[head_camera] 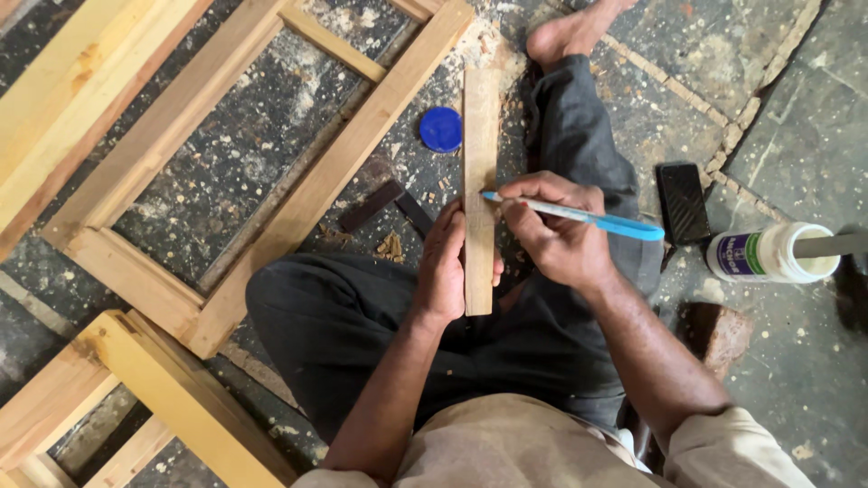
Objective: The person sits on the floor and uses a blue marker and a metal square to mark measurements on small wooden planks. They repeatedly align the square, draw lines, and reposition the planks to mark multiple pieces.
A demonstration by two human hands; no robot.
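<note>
Left grip [446, 262] clasps wood strip [479, 136]; right grip [553, 230] presses pen [579, 217] tip.

Wooden strip [479, 181] lay lengthwise between the fingers of left hand [448, 267] and right hand [556, 235], resting on the lap. Pen [579, 217] sat in the right fingers, tip on the strip. Round lid [440, 129] beyond the left fingers; wooden frame [298, 194] left of them. Glue jar [773, 253] well right of the right fingers.

Dark grey trousers [362, 316], beige shirt [506, 447], bare foot [565, 34].
</note>
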